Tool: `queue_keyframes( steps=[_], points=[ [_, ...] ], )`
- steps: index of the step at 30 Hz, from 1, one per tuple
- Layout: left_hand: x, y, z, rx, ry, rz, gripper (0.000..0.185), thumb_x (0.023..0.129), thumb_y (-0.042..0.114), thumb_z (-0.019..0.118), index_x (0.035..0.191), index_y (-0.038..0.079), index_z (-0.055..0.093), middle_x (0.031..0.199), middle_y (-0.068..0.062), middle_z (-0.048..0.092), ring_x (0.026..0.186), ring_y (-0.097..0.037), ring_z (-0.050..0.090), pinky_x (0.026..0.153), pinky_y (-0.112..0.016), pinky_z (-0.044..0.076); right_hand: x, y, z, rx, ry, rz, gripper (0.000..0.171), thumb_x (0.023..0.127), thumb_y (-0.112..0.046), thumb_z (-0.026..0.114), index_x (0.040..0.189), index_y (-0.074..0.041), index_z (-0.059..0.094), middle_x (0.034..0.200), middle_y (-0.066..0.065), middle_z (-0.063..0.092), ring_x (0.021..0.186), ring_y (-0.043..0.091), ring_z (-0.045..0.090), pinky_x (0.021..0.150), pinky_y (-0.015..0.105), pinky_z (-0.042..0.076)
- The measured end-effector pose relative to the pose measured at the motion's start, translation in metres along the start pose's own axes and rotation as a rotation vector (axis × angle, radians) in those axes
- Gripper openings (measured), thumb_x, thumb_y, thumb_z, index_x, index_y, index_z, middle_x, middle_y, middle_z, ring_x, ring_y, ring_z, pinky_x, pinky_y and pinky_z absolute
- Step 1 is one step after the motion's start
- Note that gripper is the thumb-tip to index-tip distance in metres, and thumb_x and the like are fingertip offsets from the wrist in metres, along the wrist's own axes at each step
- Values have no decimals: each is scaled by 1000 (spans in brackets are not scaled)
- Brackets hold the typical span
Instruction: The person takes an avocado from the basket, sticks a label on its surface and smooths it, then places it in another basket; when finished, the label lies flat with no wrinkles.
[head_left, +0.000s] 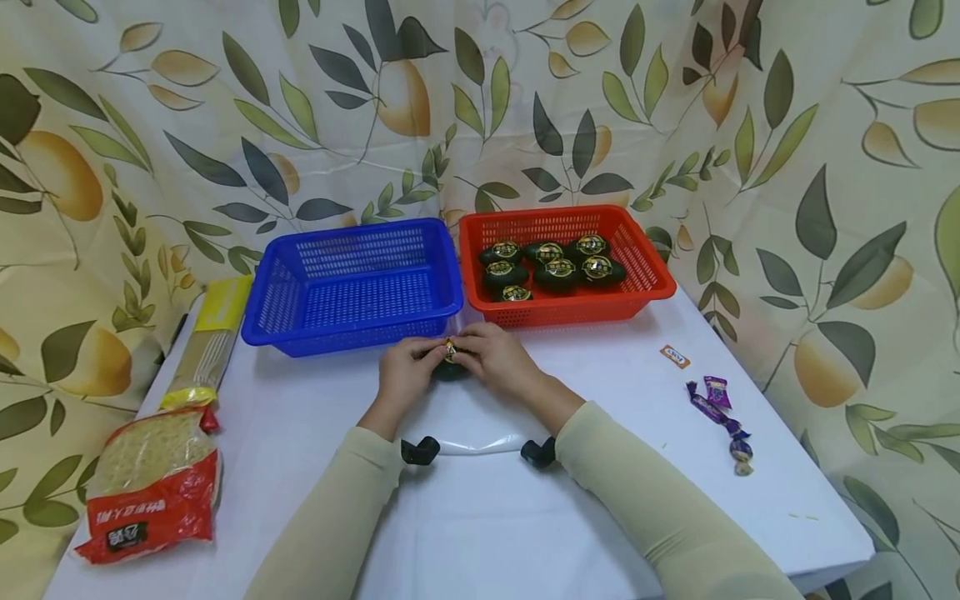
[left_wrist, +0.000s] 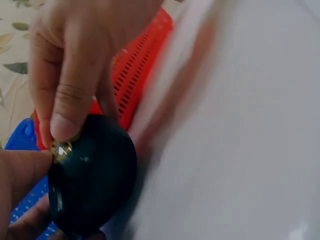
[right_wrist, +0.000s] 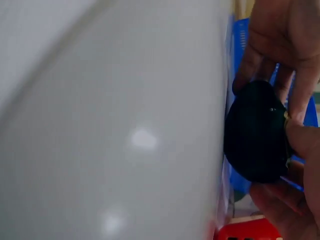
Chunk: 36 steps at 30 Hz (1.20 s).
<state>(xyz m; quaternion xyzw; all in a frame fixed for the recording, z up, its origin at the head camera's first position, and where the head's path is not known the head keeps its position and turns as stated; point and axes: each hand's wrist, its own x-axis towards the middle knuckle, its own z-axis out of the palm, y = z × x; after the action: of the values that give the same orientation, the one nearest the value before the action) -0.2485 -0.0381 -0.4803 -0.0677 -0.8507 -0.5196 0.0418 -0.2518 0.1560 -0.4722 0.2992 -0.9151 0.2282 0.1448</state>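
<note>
A dark, egg-shaped object with a gold label (head_left: 450, 360) is held just above the white table (head_left: 600, 392), in front of the two baskets. My left hand (head_left: 420, 358) and right hand (head_left: 474, 355) both pinch it at the gold top. The left wrist view shows the dark egg (left_wrist: 92, 175) close up: my right hand's fingers (left_wrist: 65, 100) come from above, and my left hand (left_wrist: 20, 172) sits at the lower left. In the right wrist view the egg (right_wrist: 255, 132) lies between my left hand's fingers (right_wrist: 295, 60) and my right hand (right_wrist: 300, 200).
An empty blue basket (head_left: 352, 229) stands behind my hands. To its right, a red basket (head_left: 555, 215) holds several more dark eggs (head_left: 555, 273). Two noodle packets (head_left: 153, 483) (head_left: 210, 337) lie at the left edge. Wrapped sweets (head_left: 720, 408) and a small label (head_left: 674, 357) lie to the right. A clear sheet (head_left: 472, 425) lies between my forearms.
</note>
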Motion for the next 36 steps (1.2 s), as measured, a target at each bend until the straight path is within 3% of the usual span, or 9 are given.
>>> queue_keyframes(
  steps=[5, 8, 10, 16, 19, 25, 31, 36],
  points=[
    [3, 4, 0, -152, 9, -218, 23, 95, 25, 77, 114, 12, 80, 121, -7, 76, 115, -22, 67, 91, -36, 57, 0, -5, -1, -135, -36, -97, 36, 101, -25, 70, 133, -10, 70, 133, 9, 70, 123, 27, 64, 104, 42, 55],
    [4, 6, 0, -182, 7, -260, 27, 94, 24, 78, 116, 8, 78, 123, -10, 74, 115, -23, 66, 91, -34, 56, -1, -8, -1, -233, -63, -121, 37, 103, -25, 67, 137, -12, 68, 135, 5, 70, 123, 26, 64, 103, 41, 56],
    [3, 7, -1, -196, 2, -264, 29, 93, 24, 79, 117, 7, 77, 123, -11, 73, 114, -24, 66, 92, -35, 56, 0, -10, -3, -237, -84, -110, 38, 103, -25, 66, 139, -14, 67, 137, 5, 69, 125, 27, 64, 104, 42, 56],
    [2, 4, -8, -235, -33, -341, 33, 94, 27, 78, 121, 9, 75, 126, -10, 71, 111, -23, 64, 91, -35, 54, 11, -7, -10, -7, -207, 11, 42, 103, -30, 66, 144, -19, 64, 145, 7, 64, 131, 28, 63, 111, 47, 50],
    [2, 2, -10, -272, -72, -393, 35, 94, 28, 79, 125, 11, 73, 128, -9, 69, 115, -23, 63, 96, -38, 55, 15, -1, -13, 87, -287, 75, 47, 101, -35, 68, 147, -23, 61, 148, 3, 62, 132, 24, 62, 113, 46, 49],
    [3, 2, -8, -310, -129, -427, 39, 94, 26, 79, 128, 10, 70, 131, -11, 67, 122, -25, 63, 107, -41, 54, 19, 11, -14, 269, -426, 242, 55, 97, -41, 73, 149, -30, 58, 138, -3, 67, 110, 18, 64, 107, 42, 51],
    [0, 5, -3, -265, -130, -410, 35, 97, 29, 75, 127, 11, 71, 132, -10, 67, 121, -24, 61, 104, -41, 54, 16, 18, -18, 386, -437, 336, 59, 90, -41, 82, 143, -23, 64, 121, 1, 71, 106, 21, 61, 100, 40, 53],
    [-1, 20, 6, -322, -160, -401, 38, 102, 33, 67, 132, 9, 68, 134, -10, 68, 125, -26, 63, 109, -44, 52, -5, 22, -45, 393, -438, 327, 65, 87, -40, 84, 144, -17, 62, 127, 3, 68, 114, 24, 58, 100, 42, 53]
  ],
)
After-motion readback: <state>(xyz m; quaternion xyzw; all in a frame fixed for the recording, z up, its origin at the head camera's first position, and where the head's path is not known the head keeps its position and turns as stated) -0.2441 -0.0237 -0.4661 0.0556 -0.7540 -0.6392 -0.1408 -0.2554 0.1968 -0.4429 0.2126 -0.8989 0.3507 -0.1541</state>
